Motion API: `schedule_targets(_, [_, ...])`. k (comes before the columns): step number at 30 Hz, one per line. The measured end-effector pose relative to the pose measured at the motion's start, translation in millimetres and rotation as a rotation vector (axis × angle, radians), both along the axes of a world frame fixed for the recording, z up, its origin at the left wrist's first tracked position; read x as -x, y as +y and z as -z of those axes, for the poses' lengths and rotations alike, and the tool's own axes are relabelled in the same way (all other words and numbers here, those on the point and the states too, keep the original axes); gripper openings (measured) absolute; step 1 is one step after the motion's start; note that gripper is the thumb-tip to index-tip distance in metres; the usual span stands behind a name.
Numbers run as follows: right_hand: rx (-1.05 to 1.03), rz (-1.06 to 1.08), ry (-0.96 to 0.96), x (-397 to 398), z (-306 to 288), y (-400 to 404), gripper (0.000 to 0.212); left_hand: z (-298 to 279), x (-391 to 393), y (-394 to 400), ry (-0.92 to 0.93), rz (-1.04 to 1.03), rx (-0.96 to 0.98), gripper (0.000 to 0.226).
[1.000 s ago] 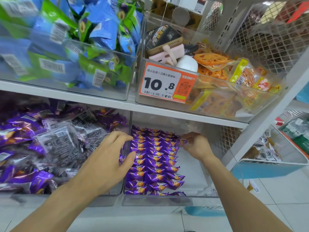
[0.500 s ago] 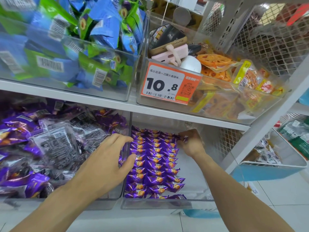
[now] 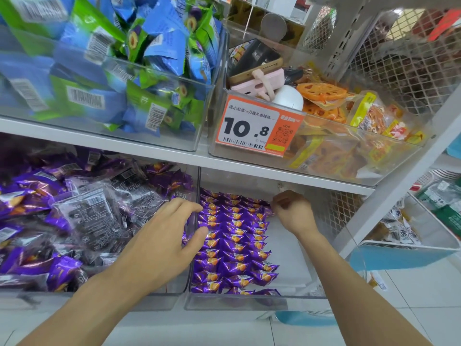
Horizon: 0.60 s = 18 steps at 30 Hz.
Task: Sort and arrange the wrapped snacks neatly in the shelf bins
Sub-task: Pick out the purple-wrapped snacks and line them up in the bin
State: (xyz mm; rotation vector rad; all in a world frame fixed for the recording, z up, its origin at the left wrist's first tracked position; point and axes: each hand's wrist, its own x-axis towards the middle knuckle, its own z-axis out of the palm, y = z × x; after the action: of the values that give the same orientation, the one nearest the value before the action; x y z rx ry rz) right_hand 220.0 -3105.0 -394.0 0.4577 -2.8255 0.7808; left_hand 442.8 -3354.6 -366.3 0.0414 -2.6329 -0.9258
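Small purple wrapped snacks (image 3: 234, 245) lie in neat rows along the left side of a clear lower bin (image 3: 237, 304). My right hand (image 3: 293, 213) reaches to the far end of the rows, under the shelf board. Its fingers are curled and pinch a purple snack at the back row. My left hand (image 3: 164, 238) rests over the wall between the two lower bins, fingers loosely bent. Its thumb touches the rows' left edge and it holds nothing. The lower left bin (image 3: 159, 299) holds a loose heap of purple and clear-wrapped packs (image 3: 87, 216).
The white shelf board (image 3: 274, 171) hangs low over the lower bins. Above it stand a bin of blue and green packs (image 3: 149, 71) and a bin with orange snacks (image 3: 321, 91), a phone (image 3: 254, 61) and a 10.8 price tag (image 3: 254, 126). A wire basket (image 3: 409, 245) stands at the right.
My right hand has moved further back along the rows, under the shelf board. My left hand has stayed almost where it was.
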Motion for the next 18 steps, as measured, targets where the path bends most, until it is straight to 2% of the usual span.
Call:
schedule_targets(3, [0.165,-0.104,-0.076,-55,-38,-27,0.009,-5,-6,-4,0.024,-0.008,-0.007,0.041])
schedule_targets(6, [0.321,-0.321,-0.138,-113,-68,-61,0.016,-6,-11,-15,0.047,-0.055,0.034,0.034])
schedule_targets(9, [0.359,-0.514,-0.103,-147,-78,-99,0.008,-4,-17,-35,0.060,-0.139,0.112,0.027])
schedule_targets(10, [0.342,-0.561,-0.075,-150,-78,-113,0.013,-2,-20,-43,0.064,-0.177,0.152,0.030])
schedule_targets(12, [0.193,-0.609,-0.004,-142,-73,-142,0.025,4,-25,-61,0.037,-0.252,0.246,0.041])
schedule_targets(14, [-0.057,-0.601,0.038,-120,-65,-174,0.042,11,-29,-79,-0.053,-0.290,0.310,0.051])
schedule_targets(18, [-0.486,-0.573,0.006,-86,-48,-224,0.072,25,-34,-100,-0.108,-0.248,0.310,0.060])
